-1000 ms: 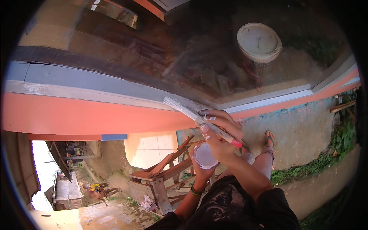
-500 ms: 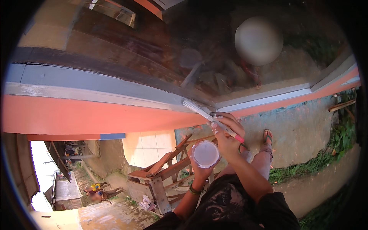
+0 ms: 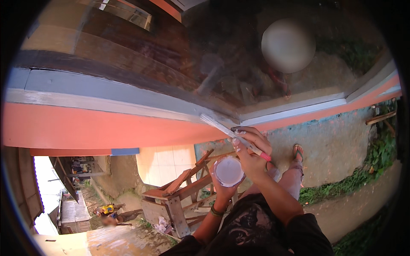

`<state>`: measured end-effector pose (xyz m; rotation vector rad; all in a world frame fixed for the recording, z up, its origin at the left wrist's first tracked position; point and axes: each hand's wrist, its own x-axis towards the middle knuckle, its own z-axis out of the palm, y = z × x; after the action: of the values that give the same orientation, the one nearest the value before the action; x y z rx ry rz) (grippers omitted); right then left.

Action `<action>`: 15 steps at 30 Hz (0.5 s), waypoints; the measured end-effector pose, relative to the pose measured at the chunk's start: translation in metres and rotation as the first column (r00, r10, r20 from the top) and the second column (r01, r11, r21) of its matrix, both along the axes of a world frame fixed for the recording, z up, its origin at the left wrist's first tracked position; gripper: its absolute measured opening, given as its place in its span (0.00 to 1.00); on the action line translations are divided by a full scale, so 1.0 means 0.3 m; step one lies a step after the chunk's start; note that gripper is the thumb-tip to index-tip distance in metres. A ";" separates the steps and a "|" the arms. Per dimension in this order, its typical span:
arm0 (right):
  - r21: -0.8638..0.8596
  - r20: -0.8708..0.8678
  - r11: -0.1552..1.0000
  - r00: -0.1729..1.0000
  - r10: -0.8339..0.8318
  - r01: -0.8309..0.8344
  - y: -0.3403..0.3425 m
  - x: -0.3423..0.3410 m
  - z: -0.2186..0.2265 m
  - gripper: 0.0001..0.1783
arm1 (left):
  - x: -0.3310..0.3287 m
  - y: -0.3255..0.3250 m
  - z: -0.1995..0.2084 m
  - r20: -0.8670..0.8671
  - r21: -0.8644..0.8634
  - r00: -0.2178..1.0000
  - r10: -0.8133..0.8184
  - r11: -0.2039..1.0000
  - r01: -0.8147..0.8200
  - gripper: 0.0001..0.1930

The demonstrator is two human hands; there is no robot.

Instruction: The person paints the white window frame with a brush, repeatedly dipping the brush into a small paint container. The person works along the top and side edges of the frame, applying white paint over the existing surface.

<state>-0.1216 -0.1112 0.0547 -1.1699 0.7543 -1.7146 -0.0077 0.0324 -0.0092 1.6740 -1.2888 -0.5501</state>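
the long, grey, painted wooden window frame [image 3: 106, 100] looks hard and stiff, just above the flat orange wall [image 3: 106, 126]. below the frame, the small, round, white-rimmed tub [image 3: 229, 186] may feel a bit heavy, with white paint [image 3: 229, 170] inside. it could spill if it tips, so low around its side is the best place to hold. the left hand [image 3: 223, 192] is curled around it there. the right hand [image 3: 252, 158] is closed in a pinch on the thin, white-bristled, pink-ended paintbrush [image 3: 218, 125]. that should be light, with a stiff handle and soft bristles, and wet paint could make it slippery; hold it mid-handle. its tip is at the frame's lower edge, near the corner. compared with one second ago, the tip is further right, closer to that corner.
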 end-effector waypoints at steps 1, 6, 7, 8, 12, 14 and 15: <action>-0.048 0.044 0.999 0.999 0.005 -0.003 -0.012 0.007 0.069 0.12 | -0.002 0.001 -0.002 -0.029 0.001 1.000 0.004 1.000 -0.004 0.56; -0.143 0.119 0.989 0.992 0.045 -0.027 -0.069 0.048 0.241 0.12 | 0.002 0.010 -0.007 -0.024 0.016 1.000 0.011 1.000 -0.011 0.56; -0.127 0.111 0.992 0.994 0.024 -0.009 -0.069 0.055 0.219 0.12 | -0.001 0.009 0.003 -0.023 0.019 1.000 0.007 1.000 -0.006 0.56; -0.111 0.102 0.994 0.995 0.002 0.009 -0.069 0.067 0.171 0.12 | -0.006 0.007 0.013 -0.023 0.023 1.000 0.002 1.000 -0.001 0.55; 0.088 0.064 0.996 0.998 0.008 -0.014 -0.013 0.077 -0.070 0.12 | -0.014 0.002 0.022 -0.087 -0.028 0.996 0.008 1.000 -0.010 0.54; 0.182 0.027 0.983 0.999 0.035 -0.039 0.016 0.049 -0.167 0.11 | 0.004 0.008 -0.004 -0.063 -0.024 0.998 -0.012 1.000 0.010 0.54; 0.231 0.020 0.971 0.998 0.061 -0.064 0.025 0.028 -0.183 0.10 | 0.002 0.007 0.000 -0.052 -0.024 0.999 -0.015 1.000 0.014 0.54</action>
<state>-0.1132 -0.1037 -0.0003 -1.0100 0.8755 -1.5350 -0.0071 0.0345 -0.0091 1.6212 -1.2661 -0.5813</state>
